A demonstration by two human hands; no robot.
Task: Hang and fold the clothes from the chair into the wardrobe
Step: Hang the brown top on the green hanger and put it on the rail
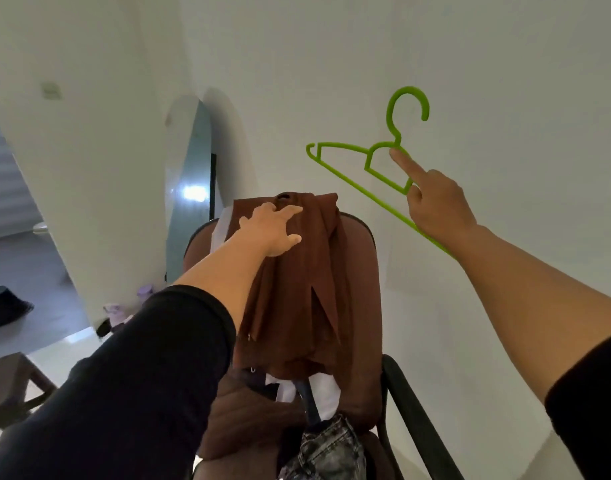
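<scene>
Left hand (pixel 272 230) is reaching forward and resting on the top of a brown garment (pixel 293 282) that is draping over the backrest of the chair (pixel 361 271). Its grip is wide: fingers spread flat across the fabric, thumb lying lower on the cloth, nothing pinched yet. A black sleeve (pixel 130 382) is covering that forearm up to mid-arm.

Right hand (pixel 435 206) is holding a green plastic hanger (pixel 362 168) up against the white wall (pixel 470 81), to the right of the chair and well above its seat. The grip is closing on the hanger's central loop and lower bar, with the index finger extending along the loop toward the neck. The hook is pointing upward; the hanger is tilting, left shoulder end higher than the end hiding behind the wrist.

Below the brown garment, white cloth (pixel 323 393) and a grey washed-denim piece (pixel 328 448) are lying piled on the chair seat. A mirror (pixel 188 188) is leaning against the wall behind the chair, to its left.
</scene>
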